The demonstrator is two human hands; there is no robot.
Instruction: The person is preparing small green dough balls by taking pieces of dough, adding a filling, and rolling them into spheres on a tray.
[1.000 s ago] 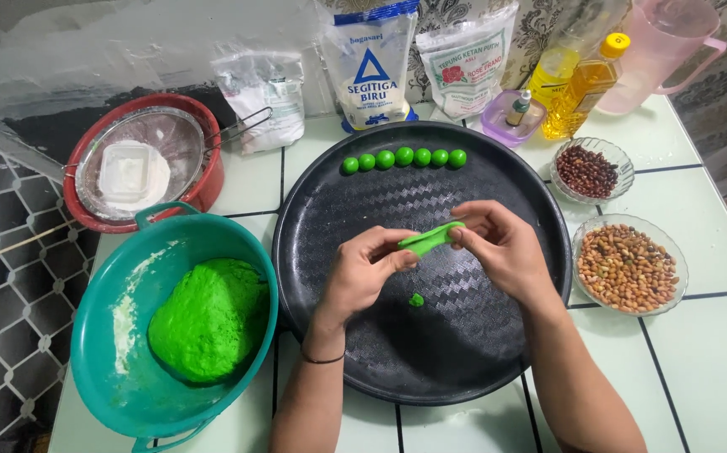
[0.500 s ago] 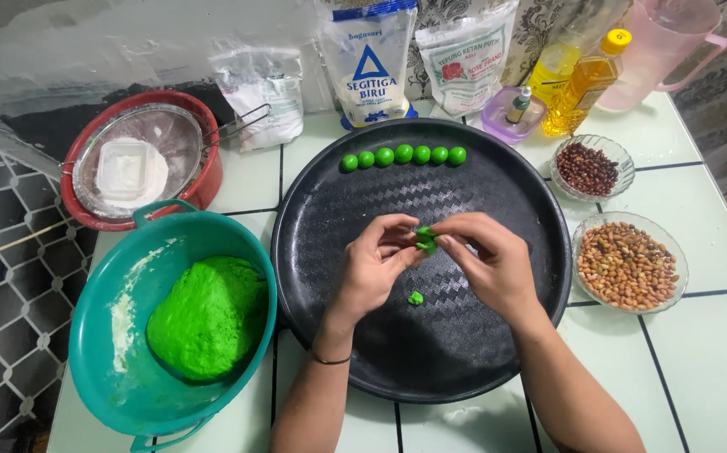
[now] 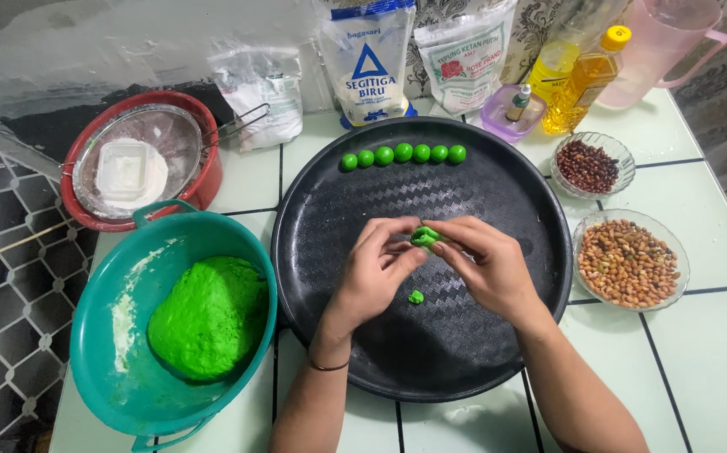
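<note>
Both hands, the left hand [image 3: 376,273] and right hand [image 3: 485,264], pinch a small green dough lump [image 3: 424,236] over the black tray [image 3: 514,193], shaping it round.

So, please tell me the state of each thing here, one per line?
left hand: pinching green dough piece
right hand: pinching the same piece
green dough balls: six, in a row
small dough bit: loose on black tray
oil bottle: capped

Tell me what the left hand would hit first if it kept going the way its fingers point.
The left hand points up and to the right, already pinching the green dough piece. Just beyond that it would meet the right hand's fingers, which hold the same piece from the other side.
</note>
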